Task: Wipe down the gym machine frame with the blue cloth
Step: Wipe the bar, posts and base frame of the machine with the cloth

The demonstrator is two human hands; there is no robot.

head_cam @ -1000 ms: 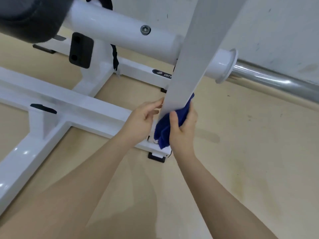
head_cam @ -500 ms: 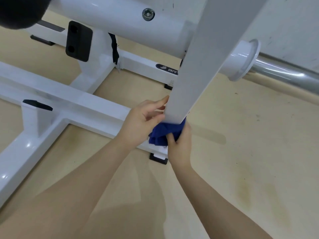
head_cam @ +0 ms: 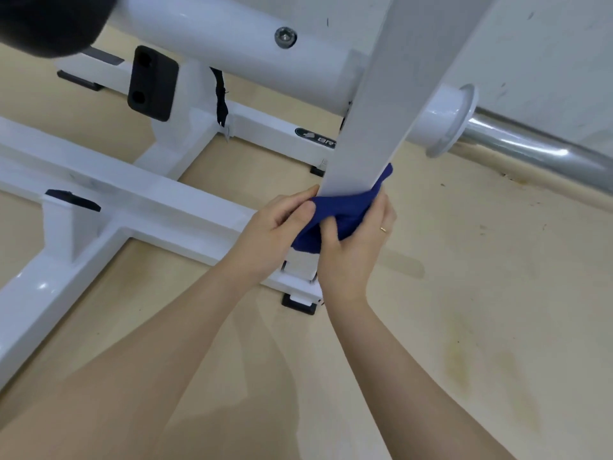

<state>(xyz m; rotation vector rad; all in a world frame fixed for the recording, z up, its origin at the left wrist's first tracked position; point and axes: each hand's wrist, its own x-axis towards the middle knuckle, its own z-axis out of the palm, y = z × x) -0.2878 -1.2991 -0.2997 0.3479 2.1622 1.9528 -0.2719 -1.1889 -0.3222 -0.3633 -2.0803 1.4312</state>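
Both hands bunch the soft dark-blue cloth (head_cam: 335, 217) against the white metal upright's (head_cam: 381, 127) lower end: left hand (head_cam: 275, 234) pinching its edge, right hand (head_cam: 355, 244) curled round it. Light and limp, it likely handles best gathered thick.

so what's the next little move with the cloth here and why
Probably slide the blue cloth up along the slanted white bar. Both the left hand and right hand grip the cloth, bunched round the bar's lower part near where it meets the base rail, so the long stretch of bar above the cloth looks like the natural next pass.
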